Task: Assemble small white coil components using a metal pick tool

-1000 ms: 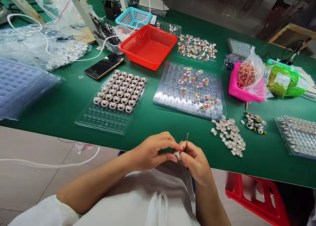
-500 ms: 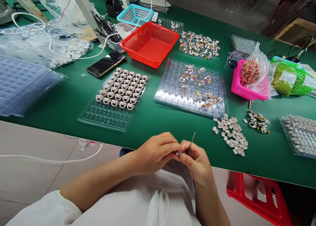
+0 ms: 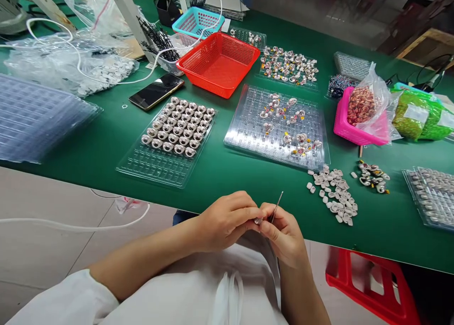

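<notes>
My left hand is closed, its thumb and fingertips pinching a small silvery-beige part over the table's front edge. Touching the same part from the right is my right hand, also closed, with thin metal tweezers held between its fingers, tip pointing up. The details of the small part are mostly covered by fingertips. Left of the hands lies a clear tray holding rows of similar silvery parts. Small white pieces form a loose pile to the right of my hands.
Stacked clear trays with wired parts lie beyond my hands. Behind them stand a red basket and a blue basket. A phone rests at the left, a pink basket at the right. A red stool is below the table.
The view has shifted slightly, so the table items appear a little farther right. Both hands keep nearly the same pose around the small part.
</notes>
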### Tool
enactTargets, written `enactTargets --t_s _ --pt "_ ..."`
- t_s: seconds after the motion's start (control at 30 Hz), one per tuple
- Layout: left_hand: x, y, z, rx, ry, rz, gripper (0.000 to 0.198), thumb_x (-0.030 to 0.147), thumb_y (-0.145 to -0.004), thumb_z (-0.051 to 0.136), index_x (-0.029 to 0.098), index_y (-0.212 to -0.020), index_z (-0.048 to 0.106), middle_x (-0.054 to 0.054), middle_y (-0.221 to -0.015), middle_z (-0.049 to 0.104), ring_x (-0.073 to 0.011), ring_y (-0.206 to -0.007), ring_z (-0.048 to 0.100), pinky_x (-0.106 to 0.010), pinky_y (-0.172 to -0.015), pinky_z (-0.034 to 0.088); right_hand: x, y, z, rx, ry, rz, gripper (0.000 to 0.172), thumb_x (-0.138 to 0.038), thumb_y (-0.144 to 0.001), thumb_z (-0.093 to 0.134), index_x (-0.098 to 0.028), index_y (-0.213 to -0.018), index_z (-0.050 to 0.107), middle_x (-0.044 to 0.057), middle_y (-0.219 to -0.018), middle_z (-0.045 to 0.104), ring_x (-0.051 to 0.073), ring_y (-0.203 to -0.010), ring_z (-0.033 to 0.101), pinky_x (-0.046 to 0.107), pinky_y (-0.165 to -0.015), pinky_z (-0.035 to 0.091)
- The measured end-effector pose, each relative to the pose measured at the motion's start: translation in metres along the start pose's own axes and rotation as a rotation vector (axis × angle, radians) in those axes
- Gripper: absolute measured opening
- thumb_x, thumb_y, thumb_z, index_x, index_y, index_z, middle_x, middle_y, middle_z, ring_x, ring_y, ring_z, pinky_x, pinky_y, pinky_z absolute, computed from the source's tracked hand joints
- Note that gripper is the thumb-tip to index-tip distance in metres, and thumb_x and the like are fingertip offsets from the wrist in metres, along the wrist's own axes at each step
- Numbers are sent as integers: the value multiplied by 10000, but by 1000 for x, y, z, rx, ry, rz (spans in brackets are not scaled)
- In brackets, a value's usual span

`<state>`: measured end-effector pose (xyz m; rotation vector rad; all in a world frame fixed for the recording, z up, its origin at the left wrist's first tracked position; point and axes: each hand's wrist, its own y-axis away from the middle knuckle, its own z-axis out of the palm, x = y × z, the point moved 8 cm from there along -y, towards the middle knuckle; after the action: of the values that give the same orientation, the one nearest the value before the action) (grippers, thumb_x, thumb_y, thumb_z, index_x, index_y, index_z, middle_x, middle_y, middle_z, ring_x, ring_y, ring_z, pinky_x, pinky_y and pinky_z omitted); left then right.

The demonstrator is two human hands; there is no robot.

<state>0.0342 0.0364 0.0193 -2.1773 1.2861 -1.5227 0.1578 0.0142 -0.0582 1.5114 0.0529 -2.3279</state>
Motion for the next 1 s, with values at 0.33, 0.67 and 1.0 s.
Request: enactTargets --t_s 0.33,0.67,1.0 --pt "-49 19 6 -32 388 -671 447 221 -870 730 182 -1309 655 -105 -1125 752 -200 -937 716 -345 -878 582 -14 -1 -13 117 127 -132 91 -319 -963 671 -233 -972 699 -8 -839 546 114 -691 428 252 -608 341" --pt "-63 30 18 112 857 -978 200 232 -801 791 156 -985 776 -56 -920 796 -178 -870 732 -278 -824 577 -39 5 1 146 638 -387 97 -189 -958 638 -264 -1016 661 -7 -852 550 121 -692 500 236 -574 399" --pt "-58 15 -9 224 699 -734 157 238 -864 749 168 -997 793 -65 -915 742 -177 -805 713 -292 -760 597 -41 23 12 207 921 -721 406 -132 -935 624 -262 -1319 602 56 -979 592 147 -725 566 259 -578 479"
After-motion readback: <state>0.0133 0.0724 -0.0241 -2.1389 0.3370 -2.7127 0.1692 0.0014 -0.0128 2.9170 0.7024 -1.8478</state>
